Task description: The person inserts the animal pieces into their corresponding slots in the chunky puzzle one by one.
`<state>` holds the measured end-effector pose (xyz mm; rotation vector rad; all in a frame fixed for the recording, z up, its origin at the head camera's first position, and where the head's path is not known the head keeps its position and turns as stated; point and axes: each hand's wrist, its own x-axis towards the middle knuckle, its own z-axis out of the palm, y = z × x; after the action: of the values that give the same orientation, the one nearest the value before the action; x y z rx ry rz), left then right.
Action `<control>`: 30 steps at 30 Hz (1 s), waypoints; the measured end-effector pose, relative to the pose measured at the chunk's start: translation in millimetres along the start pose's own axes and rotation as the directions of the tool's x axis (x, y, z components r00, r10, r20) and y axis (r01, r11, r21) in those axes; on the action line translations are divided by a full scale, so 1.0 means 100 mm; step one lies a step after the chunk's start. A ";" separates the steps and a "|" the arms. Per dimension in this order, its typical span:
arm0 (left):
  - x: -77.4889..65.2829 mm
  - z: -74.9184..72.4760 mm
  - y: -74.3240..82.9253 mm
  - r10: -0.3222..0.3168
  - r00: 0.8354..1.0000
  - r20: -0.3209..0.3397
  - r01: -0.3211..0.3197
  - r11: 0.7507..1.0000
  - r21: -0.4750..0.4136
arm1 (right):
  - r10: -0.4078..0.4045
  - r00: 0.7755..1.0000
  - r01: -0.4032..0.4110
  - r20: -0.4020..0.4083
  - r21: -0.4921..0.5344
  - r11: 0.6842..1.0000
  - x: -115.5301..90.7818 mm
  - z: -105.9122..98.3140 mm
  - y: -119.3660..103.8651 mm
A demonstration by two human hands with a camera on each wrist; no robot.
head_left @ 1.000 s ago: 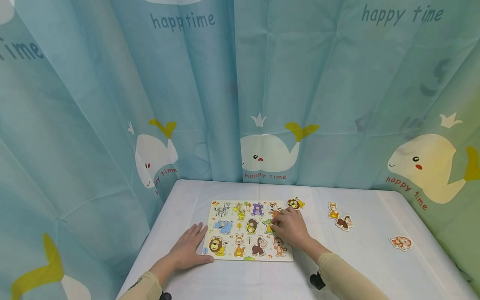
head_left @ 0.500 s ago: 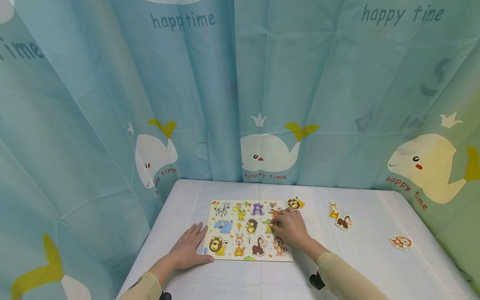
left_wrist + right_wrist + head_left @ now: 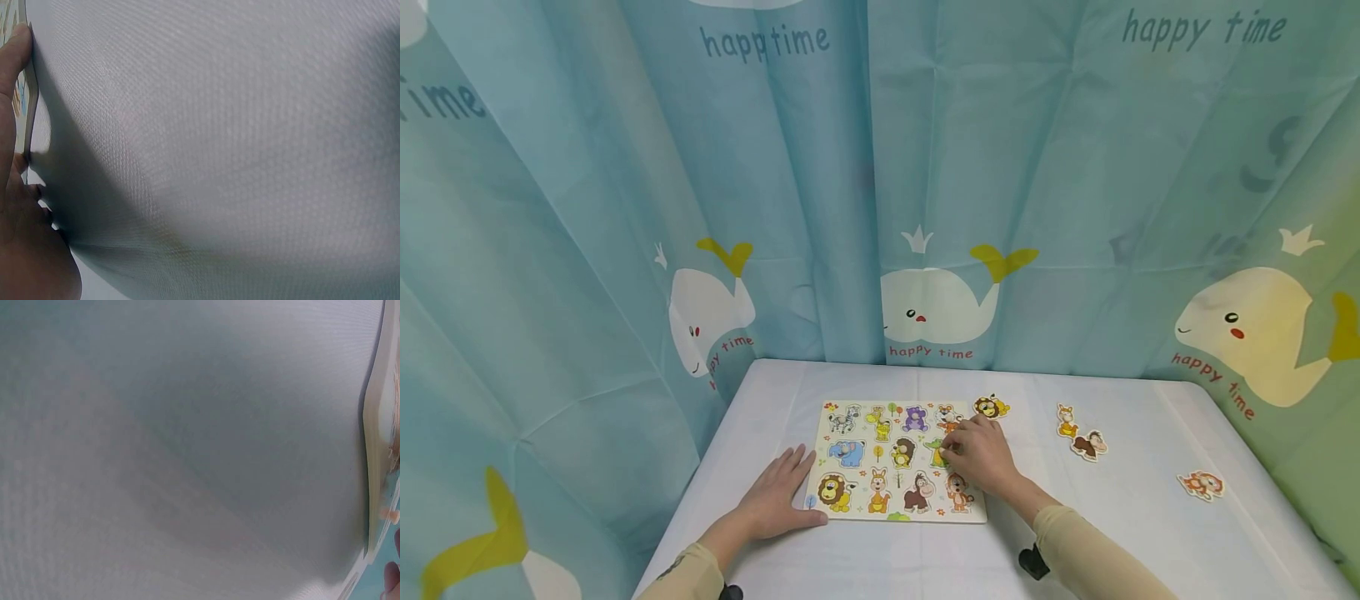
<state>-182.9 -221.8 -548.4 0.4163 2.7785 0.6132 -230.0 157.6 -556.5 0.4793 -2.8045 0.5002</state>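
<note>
A pale blue curtain [image 3: 820,167] printed with whales hangs behind and round the sides of a counter [image 3: 1150,425] under a white cloth.

A puzzle board [image 3: 859,498] lies flat on the counter, left of the middle, with a strip of cloth between it and the far edge. It looks thin, stiff and light, apt to slide on the cloth if nudged, so the rims are the sensible place to steady or lift it.

The left hand [image 3: 775,497] lies at the board's left side, fingers extended along that edge, thumb at the near left corner. The right hand [image 3: 982,450] reaches over the board's right side, fingers bent, fingertips narrow at the crocodile piece [image 3: 936,454]; whether they pinch or merely press it, I cannot tell.

Toward the counter's right edge lies the monkey piece [image 3: 1202,485]. The ape piece [image 3: 1088,447] sits farther in, and the lion piece [image 3: 991,407] rests just beside the board's far right corner. Smallest is the kangaroo piece [image 3: 1067,422], touching or nearly touching the ape. The pieces should be light and rigid, best pinched by their side edges, narrow tails and ears being perhaps the weak spots.
</note>
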 end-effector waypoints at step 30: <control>0.00 -0.04 0.03 -0.008 1.000 0.013 0.008 1.000 -0.015 | 0.079 0.994 -0.081 0.069 0.026 0.996 0.03 -0.01 -0.01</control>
<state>-183.3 -220.9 -544.1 0.4044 2.7607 0.6266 -232.2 155.9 -553.8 0.3981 -2.8946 0.5516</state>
